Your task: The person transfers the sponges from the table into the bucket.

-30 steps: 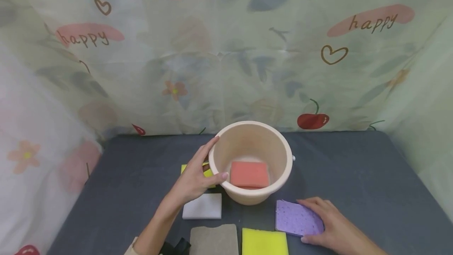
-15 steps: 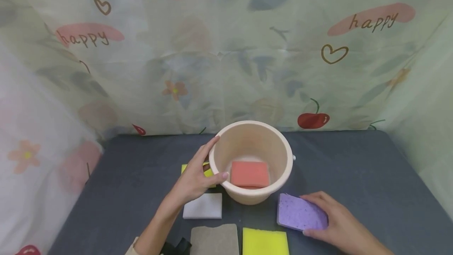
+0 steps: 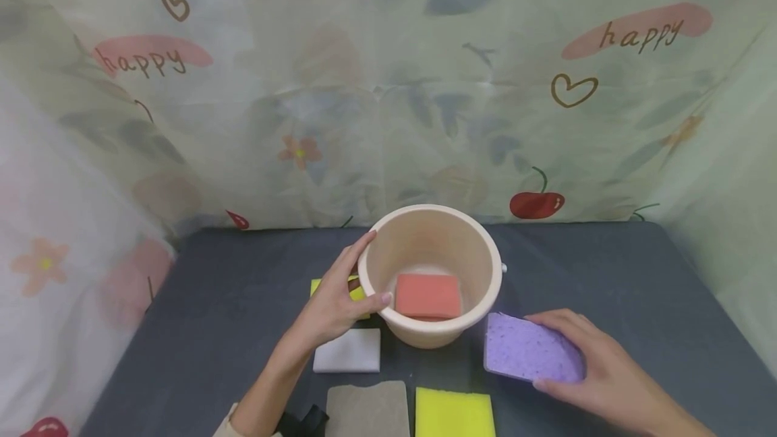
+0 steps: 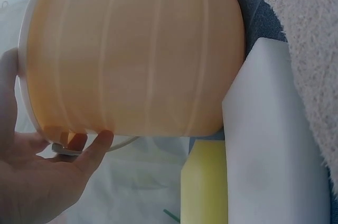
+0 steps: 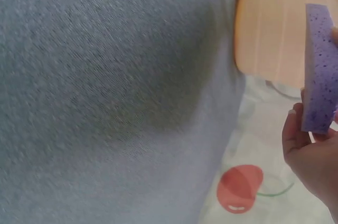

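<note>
A cream bucket (image 3: 434, 337) stands on the table, and a coral-pink sponge (image 3: 428, 295) lies on its bottom. My left hand (image 3: 335, 302) grips the bucket's left rim, thumb over the front edge and fingers along the outside. In the left wrist view that hand (image 4: 50, 176) is at the rim beside the handle's end. My right hand (image 3: 597, 363) holds a purple sponge (image 3: 531, 348) by its right end, between thumb and fingers, to the right of the bucket. The right wrist view shows the purple sponge (image 5: 319, 71) raised off the table.
In front of the bucket lie a white sponge block (image 3: 347, 351), a grey-brown pad (image 3: 367, 410) and a yellow sponge (image 3: 455, 413). Another yellow sponge (image 3: 315, 286) is partly hidden behind my left hand. A patterned curtain (image 3: 376, 120) hangs behind the dark table (image 3: 243, 275).
My right hand has lifted the purple sponge from the table and moved it up and slightly right. My left hand and the bucket have stayed in place.
</note>
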### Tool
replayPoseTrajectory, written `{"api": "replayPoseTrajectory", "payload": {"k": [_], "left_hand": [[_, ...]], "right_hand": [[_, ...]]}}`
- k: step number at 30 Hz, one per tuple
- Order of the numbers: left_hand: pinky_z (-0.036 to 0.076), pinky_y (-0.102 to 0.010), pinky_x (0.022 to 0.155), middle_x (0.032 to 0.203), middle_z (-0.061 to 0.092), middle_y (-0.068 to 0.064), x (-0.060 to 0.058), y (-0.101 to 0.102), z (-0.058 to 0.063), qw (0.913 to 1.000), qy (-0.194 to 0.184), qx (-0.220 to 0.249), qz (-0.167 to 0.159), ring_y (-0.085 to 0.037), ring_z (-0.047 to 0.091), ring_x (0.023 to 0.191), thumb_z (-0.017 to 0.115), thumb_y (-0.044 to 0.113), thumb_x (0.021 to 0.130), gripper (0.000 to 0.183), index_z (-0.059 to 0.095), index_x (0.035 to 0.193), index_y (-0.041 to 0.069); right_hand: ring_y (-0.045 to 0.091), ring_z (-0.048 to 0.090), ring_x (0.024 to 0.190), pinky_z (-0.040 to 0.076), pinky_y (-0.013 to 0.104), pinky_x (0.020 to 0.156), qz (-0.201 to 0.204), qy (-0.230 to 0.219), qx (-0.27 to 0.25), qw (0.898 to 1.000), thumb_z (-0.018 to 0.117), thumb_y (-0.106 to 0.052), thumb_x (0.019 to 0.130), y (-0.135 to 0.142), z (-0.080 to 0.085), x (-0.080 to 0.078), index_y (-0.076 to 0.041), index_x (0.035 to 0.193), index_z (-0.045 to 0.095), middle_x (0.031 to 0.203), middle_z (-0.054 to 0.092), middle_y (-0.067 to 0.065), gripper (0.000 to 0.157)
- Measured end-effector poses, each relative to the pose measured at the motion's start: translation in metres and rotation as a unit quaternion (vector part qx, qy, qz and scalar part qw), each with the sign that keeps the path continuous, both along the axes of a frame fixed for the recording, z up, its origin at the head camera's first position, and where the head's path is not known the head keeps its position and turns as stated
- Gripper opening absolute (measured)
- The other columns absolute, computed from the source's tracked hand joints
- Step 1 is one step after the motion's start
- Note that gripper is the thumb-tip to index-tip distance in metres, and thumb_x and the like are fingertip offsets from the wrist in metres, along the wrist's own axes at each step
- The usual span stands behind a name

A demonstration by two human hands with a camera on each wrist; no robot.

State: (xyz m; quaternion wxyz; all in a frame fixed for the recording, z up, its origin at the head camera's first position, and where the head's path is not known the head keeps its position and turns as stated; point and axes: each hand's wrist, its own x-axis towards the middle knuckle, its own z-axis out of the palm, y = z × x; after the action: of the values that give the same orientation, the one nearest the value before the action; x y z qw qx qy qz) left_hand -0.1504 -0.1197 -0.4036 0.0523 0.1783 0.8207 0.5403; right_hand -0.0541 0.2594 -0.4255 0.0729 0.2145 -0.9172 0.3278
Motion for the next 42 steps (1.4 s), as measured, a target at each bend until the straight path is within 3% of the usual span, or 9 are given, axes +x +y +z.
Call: {"api": "replayPoseTrajectory", "payload": {"k": [12,21,31,42], "left_hand": [[0.046,-0.041,0.105,0.149,0.037,-0.002,0.000,0.000,0.000,0.9999,-0.007,-0.006,0.005,-0.023,0.046,0.131,0.084,0.027,0.081,0.095,0.027,0.157,0.031],[0.046,-0.042,0.105,0.151,0.035,-0.001,0.000,0.000,0.000,0.9999,-0.012,-0.003,0.003,-0.023,0.045,0.132,0.084,0.028,0.082,0.094,0.027,0.157,0.032],[0.046,-0.043,0.105,0.151,0.036,-0.004,0.001,0.001,0.001,1.0000,-0.006,0.004,0.001,-0.025,0.045,0.132,0.084,0.027,0.081,0.095,0.027,0.157,0.030],[0.046,-0.045,0.104,0.152,0.034,-0.007,0.001,0.000,0.001,0.9999,-0.011,0.011,0.000,-0.028,0.045,0.132,0.083,0.021,0.082,0.095,0.026,0.158,0.028]], "right_hand": [[0.003,0.051,0.104,0.039,0.014,0.080,0.056,0.076,-0.025,0.995,0.095,-0.010,0.060,0.010,0.042,-0.004,-0.015,0.134,0.058,0.124,0.058,-0.006,0.082],[0.004,0.052,0.104,0.039,0.013,0.081,0.063,0.108,-0.019,0.992,0.095,-0.009,0.056,0.008,0.069,-0.016,-0.015,0.135,0.058,0.125,0.059,-0.005,0.087],[0.003,0.054,0.106,0.041,0.011,0.083,0.065,0.089,-0.007,0.994,0.095,-0.018,0.064,-0.014,0.088,-0.034,-0.022,0.138,0.054,0.130,0.057,-0.010,0.085],[0.004,0.053,0.109,0.043,0.013,0.086,0.080,0.063,-0.010,0.995,0.092,-0.023,0.070,-0.035,0.094,-0.051,-0.025,0.139,0.054,0.132,0.055,-0.011,0.079]]}}
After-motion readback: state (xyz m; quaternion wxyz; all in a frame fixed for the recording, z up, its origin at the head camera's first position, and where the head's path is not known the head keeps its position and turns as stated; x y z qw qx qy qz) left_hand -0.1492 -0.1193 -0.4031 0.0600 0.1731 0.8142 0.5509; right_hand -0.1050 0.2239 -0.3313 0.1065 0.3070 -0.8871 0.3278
